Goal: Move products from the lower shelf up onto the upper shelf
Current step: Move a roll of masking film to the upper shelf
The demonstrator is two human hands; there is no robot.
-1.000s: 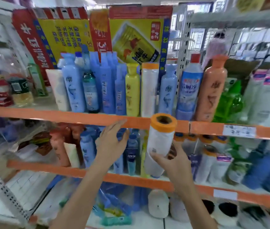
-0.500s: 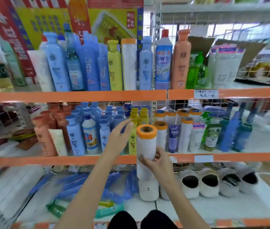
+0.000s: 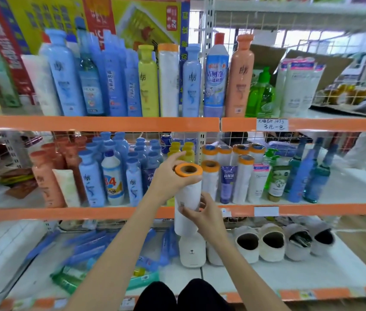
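Observation:
A white roll with an orange end ring [image 3: 188, 191] stands upright in front of the lower shelf's orange edge [image 3: 65, 213]. My left hand [image 3: 168, 178] grips its top, just under the ring. My right hand [image 3: 204, 216] holds its lower part from the right. Several rolls of the same kind [image 3: 210, 176] stand on the lower shelf just behind it, among blue, yellow and peach bottles. On the upper shelf [image 3: 97, 123] one such roll [image 3: 168, 79] stands between a yellow bottle [image 3: 148, 81] and a blue bottle [image 3: 191, 81].
The upper shelf is packed with tall bottles from left to right, with green bottles [image 3: 260, 95] and white tubes [image 3: 298, 86] at the right. Below, the bottom shelf holds slippers [image 3: 271, 241] and blue packets [image 3: 83, 250]. My knees [image 3: 184, 295] show at the bottom.
My left hand, open beside the roll before, now grips its top. The roll has come down from the upper shelf's edge to the level of the lower shelf.

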